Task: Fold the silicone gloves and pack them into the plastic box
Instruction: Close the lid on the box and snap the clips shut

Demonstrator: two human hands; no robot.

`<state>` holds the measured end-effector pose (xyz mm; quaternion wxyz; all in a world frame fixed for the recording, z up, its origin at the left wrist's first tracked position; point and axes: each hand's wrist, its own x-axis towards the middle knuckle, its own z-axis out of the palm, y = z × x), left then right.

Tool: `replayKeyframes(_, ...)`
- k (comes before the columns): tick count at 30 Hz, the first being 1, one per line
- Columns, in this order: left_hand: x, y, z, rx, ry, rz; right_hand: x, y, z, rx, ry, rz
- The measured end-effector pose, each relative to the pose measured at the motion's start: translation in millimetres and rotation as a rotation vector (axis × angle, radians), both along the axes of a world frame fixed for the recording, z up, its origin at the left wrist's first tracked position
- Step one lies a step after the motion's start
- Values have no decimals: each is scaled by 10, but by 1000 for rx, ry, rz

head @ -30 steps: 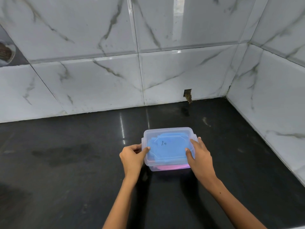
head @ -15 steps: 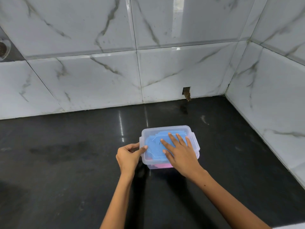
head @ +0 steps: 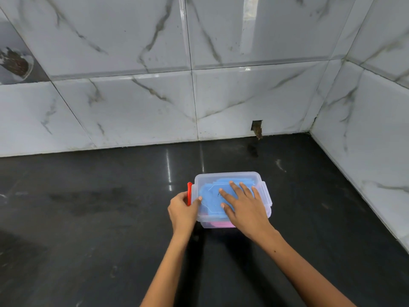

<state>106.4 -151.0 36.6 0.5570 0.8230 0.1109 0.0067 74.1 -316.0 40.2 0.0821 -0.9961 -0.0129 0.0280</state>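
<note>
My right hand presses flat on the plastic box lid; my left hand grips its red latch, which may spring open over the bulging gloves

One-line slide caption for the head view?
Right hand pressing flat on the lid of the plastic box with gloves inside; left hand gripping its red clip.

A glossy black bench fills the lower part of the view, with dull smears toward its left side and bright streaks of reflected light near its back edge. White marble-patterned wall tiles with grey veins rise along the back and right edges. A small ragged hole breaks the tile just above the back edge, near the back right corner.
</note>
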Motion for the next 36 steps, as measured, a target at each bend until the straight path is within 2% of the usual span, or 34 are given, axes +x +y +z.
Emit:
replayKeyframes(3,-87,-129,23,135,-138,-3,8,7,7,-5,-15,1)
replayKeyframes(8,-132,-193,7,275,-261,29,-2,39,-25,-5,-10,-1)
replayKeyframes(12,-147,-238,-12,440,-163,-20,-28,90,-54,4,-27,-1)
replayKeyframes(14,-112,-286,2,686,-95,-109,-26,71,-32,33,-44,20)
replayKeyframes(17,-112,-496,7,859,-214,-397,-97,-62,-20,148,-150,29)
replayKeyframes(19,-164,-634,-27,878,-247,-602,-229,-142,-55,272,-308,-81)
replayKeyframes(21,-180,-694,-82,908,-247,-686,-351,-220,-115,408,-388,-253)
replayKeyframes(23,-164,-701,-118,906,-231,-663,-422,-292,-162,591,-331,-394)
replayKeyframes(26,-153,-745,-146,911,-224,-639,-459,-399,-173,977,-139,-583)
replayKeyframes(29,-176,-823,-142,917,-235,-662,-463,-483,-236,1179,-69,-679)
replayKeyframes(33,-211,-891,-139,926,-249,-670,-474,-533,-261,1254,-156,-758)
replayKeyframes(36,-197,-894,-147,950,-255,-658,-445,-519,-193,1094,-314,-715)
